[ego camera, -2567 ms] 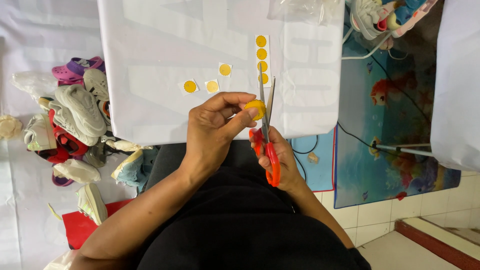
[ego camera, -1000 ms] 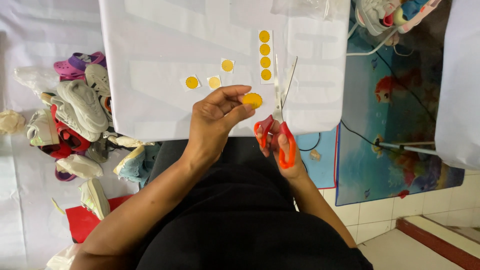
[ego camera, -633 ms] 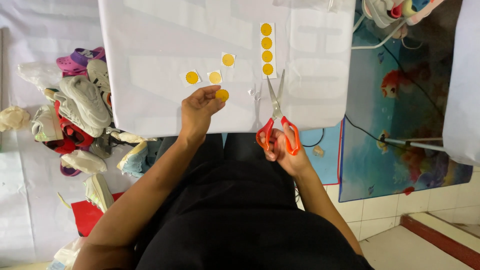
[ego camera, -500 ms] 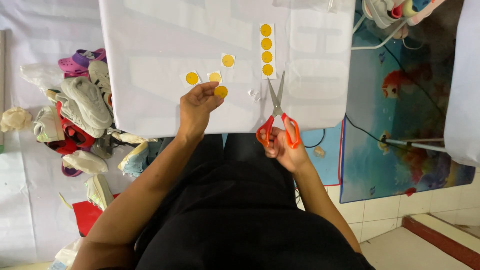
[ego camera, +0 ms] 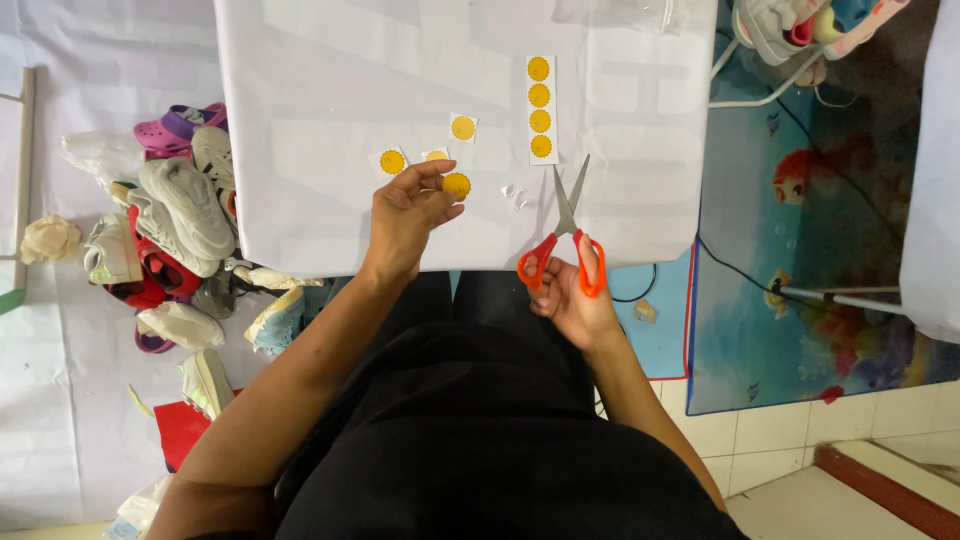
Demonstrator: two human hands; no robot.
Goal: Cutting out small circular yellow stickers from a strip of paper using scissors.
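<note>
On the desk (ego camera: 300, 60) I see a sticker strip (ego camera: 540, 108) at the far side, loose stickers (ego camera: 391, 161) to its left, scissors (ego camera: 562, 235) just nearer — paper scraps (ego camera: 515, 193) between. A shoe pile (ego camera: 170, 225) lies left of the desk, on the floor.

Matt white table cover (ego camera: 330, 80), glossy orange plastic-handled metal scissors (ego camera: 562, 240), smooth yellow paper sticker (ego camera: 457, 185).

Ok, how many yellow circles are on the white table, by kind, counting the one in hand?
Circles on the uncut strip: 4
Loose square cut-outs on the table: 3
Round cut-out in the left hand: 1
Total: 8
</note>
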